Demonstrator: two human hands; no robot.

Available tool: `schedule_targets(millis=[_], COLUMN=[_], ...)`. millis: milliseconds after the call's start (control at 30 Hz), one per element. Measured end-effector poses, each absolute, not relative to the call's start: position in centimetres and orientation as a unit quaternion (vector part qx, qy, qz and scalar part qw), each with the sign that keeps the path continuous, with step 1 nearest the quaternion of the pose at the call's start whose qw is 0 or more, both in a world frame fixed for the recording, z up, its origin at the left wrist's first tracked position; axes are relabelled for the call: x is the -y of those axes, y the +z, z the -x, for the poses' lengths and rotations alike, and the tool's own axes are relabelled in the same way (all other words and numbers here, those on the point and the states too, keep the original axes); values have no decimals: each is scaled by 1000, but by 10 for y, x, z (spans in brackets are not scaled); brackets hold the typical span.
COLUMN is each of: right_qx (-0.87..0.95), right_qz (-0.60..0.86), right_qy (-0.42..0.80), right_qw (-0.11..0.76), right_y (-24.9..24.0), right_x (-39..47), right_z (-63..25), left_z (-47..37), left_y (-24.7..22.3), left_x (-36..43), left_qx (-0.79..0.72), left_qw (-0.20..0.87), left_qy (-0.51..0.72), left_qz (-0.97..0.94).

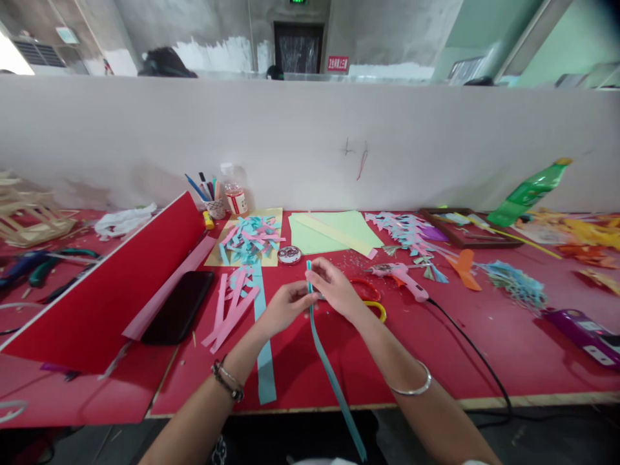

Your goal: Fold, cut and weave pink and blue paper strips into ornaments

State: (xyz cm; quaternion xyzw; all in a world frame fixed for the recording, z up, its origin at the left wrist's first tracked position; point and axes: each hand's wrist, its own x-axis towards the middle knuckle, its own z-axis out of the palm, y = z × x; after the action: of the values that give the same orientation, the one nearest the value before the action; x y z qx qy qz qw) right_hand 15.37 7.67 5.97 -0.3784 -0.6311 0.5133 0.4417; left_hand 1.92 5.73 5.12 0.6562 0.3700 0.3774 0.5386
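Nearest me, the strip [333, 381] droops past the front edge of the red worktop [460, 361]: narrow, limp, blue, paper by the look of it. That loose tail worries me; a forearm or the lap could catch it and tear it or drag it askew. I follow it up to its top, and there are the fingers: the left hand [287, 305] pinches it low, thumb against forefinger, no gap I can see, and the right hand [335, 289] nips it just above, equally tight. Should either pinch slacken, I'd judge the strip could twist or slip.

A wider strip [266, 361] lies flat to the left, smooth-faced, beside straight pink strips [236, 316]. Close by the right forearm, the scissors [378, 307] show hard, rounded handles; an elbow swing could knock them. Beyond, the glue gun [405, 279], glossy pink plastic, points its nozzle inward; whether it's hot, I can't tell, but a stray wrist might burn. Farther still, a crinkled paper heap [252, 237].
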Motion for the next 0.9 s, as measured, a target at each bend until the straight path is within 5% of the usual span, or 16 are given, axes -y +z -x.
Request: schedule_targets(millis=[333, 700, 900], right_qx=[594, 571, 527], right_qz=[387, 417, 430], right_qy=[539, 551, 583], right_qw=[455, 443, 444], right_y=[66, 39, 23], right_x=[-91, -107, -107], right_z=[-148, -138, -134], left_z=[-15, -12, -18], left_y=[44, 24, 7], left_x=[-58, -102, -108], left_qx=[-404, -519, -484], left_qw=[528, 394, 432], left_qy=[401, 479, 471], left_qz=[-630, -588, -598])
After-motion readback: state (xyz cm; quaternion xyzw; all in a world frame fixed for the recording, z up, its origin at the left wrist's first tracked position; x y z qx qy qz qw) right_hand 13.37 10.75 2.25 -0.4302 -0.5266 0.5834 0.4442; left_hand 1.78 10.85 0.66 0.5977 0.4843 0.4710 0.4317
